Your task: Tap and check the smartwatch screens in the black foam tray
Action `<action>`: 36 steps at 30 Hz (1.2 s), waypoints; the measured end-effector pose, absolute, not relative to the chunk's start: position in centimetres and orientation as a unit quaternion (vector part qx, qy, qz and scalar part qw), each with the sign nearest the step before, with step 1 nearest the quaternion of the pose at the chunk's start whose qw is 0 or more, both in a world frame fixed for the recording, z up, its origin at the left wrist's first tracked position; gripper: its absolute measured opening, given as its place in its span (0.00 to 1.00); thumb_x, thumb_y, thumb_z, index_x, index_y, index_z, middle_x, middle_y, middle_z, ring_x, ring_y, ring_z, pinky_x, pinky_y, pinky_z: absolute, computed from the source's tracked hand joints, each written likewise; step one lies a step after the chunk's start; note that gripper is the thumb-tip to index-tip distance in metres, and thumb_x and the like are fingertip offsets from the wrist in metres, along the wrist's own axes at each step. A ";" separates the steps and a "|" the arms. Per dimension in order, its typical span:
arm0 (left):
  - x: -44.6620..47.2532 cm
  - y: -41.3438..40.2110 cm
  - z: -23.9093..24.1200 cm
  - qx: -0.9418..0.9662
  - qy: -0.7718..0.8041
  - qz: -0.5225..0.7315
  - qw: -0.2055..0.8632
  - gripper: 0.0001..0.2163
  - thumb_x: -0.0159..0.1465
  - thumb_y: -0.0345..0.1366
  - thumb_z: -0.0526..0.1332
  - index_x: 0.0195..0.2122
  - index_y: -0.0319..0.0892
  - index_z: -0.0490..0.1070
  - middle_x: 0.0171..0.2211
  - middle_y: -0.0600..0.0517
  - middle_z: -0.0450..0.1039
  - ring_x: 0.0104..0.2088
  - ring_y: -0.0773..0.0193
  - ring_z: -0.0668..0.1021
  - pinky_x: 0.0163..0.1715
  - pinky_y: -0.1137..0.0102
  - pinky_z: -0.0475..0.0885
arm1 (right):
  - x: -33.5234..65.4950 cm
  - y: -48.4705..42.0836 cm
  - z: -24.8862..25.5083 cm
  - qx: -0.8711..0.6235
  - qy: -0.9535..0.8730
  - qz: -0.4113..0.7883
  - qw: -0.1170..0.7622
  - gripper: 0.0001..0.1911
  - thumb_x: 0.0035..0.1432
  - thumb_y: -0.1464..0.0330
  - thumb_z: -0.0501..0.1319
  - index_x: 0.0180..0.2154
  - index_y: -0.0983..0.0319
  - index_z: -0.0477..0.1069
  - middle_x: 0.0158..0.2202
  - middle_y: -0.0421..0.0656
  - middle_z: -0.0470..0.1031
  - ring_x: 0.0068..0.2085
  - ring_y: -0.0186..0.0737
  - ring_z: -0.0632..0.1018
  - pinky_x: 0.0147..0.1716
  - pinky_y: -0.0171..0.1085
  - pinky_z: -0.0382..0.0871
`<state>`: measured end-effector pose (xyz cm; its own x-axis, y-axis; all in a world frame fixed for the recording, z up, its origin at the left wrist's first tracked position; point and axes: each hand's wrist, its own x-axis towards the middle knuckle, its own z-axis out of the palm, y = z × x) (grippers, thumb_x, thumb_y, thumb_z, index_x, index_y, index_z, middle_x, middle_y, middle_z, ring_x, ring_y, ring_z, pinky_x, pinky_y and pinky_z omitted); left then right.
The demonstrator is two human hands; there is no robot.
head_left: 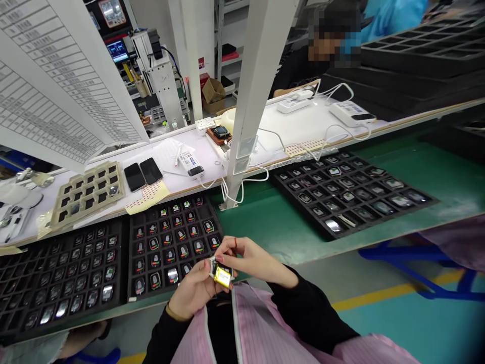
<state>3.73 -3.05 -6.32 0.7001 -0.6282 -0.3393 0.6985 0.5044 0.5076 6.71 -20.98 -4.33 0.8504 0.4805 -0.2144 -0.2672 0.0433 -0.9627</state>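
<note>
My left hand [192, 292] is closed around a small open smartwatch case [212, 268], close in front of my chest. A silver-white battery [223, 277] with yellow edges sticks out from the case. My right hand [244, 258] reaches over from the other side, its thumb and index finger pinched at the case's upper edge. Whatever those fingertips grip is too small to make out. Just beyond my hands lies a black compartment tray [175, 274] holding rows of similar watch cases, several with coloured strips.
Another black tray [125, 263] of watch parts adjoins on the left, and a third tray [329, 233] lies to the right on the green bench [257, 227]. A white post [250, 91] rises at the shelf. Two phones [143, 174], cables and a beige tray [62, 215] occupy the shelf. A person [299, 65] sits opposite.
</note>
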 end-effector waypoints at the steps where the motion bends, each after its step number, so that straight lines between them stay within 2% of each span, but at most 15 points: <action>1: 3.7 -3.0 -6.4 0.314 0.052 -0.385 0.866 0.16 0.61 0.45 0.64 0.42 0.36 0.76 0.36 0.43 0.80 0.32 0.62 0.81 0.34 0.71 0.73 | 6.7 -20.9 -4.2 -0.645 -0.083 0.260 0.714 0.22 0.53 0.51 0.66 0.32 0.65 0.74 0.25 0.34 0.62 0.21 0.26 0.67 0.21 0.30 0.61; 7: 3.9 -2.6 -6.6 0.301 0.035 -0.390 0.869 0.18 0.62 0.47 0.63 0.42 0.35 0.77 0.34 0.42 0.79 0.30 0.62 0.80 0.33 0.72 0.73 | 6.6 -20.5 -3.4 -0.681 -0.102 0.232 0.687 0.18 0.56 0.54 0.64 0.37 0.64 0.77 0.27 0.35 0.60 0.22 0.27 0.69 0.21 0.31 0.63; 13: 4.3 -2.5 -6.3 0.297 0.063 -0.400 0.864 0.20 0.62 0.49 0.61 0.41 0.36 0.78 0.32 0.42 0.80 0.29 0.62 0.80 0.33 0.72 0.72 | 7.0 -20.1 -3.3 -0.673 -0.079 0.241 0.694 0.16 0.55 0.56 0.65 0.30 0.64 0.73 0.27 0.36 0.63 0.20 0.27 0.70 0.21 0.31 0.63; 19: 4.4 -2.2 -6.2 0.299 0.076 -0.392 0.867 0.21 0.63 0.50 0.60 0.42 0.36 0.77 0.33 0.41 0.80 0.29 0.61 0.80 0.34 0.71 0.73 | 7.4 -19.3 -3.6 -0.653 -0.053 0.270 0.706 0.19 0.53 0.54 0.66 0.28 0.63 0.67 0.22 0.34 0.64 0.19 0.28 0.70 0.20 0.30 0.61; 24: 4.4 -1.8 -6.3 0.294 0.078 -0.392 0.868 0.22 0.63 0.51 0.59 0.43 0.35 0.77 0.33 0.40 0.80 0.30 0.62 0.81 0.34 0.71 0.73 | 7.6 -19.0 -3.6 -0.660 -0.065 0.273 0.697 0.22 0.54 0.50 0.64 0.29 0.63 0.68 0.23 0.34 0.64 0.19 0.28 0.70 0.22 0.32 0.62; 30: 4.4 -1.6 -6.3 0.298 0.091 -0.374 0.874 0.23 0.62 0.53 0.59 0.42 0.35 0.77 0.33 0.41 0.80 0.30 0.62 0.81 0.34 0.72 0.74 | 8.2 -19.0 -3.2 -0.707 -0.125 0.227 0.658 0.15 0.60 0.57 0.60 0.33 0.64 0.74 0.29 0.37 0.65 0.22 0.28 0.69 0.28 0.35 0.63; 36: 4.2 -1.3 -5.5 0.365 0.113 -0.317 0.868 0.24 0.65 0.53 0.56 0.44 0.34 0.74 0.33 0.41 0.79 0.29 0.62 0.80 0.35 0.70 0.74 | 9.1 -18.5 -3.9 -0.732 -0.172 0.188 0.632 0.10 0.61 0.63 0.60 0.39 0.60 0.77 0.34 0.41 0.69 0.32 0.34 0.71 0.32 0.36 0.65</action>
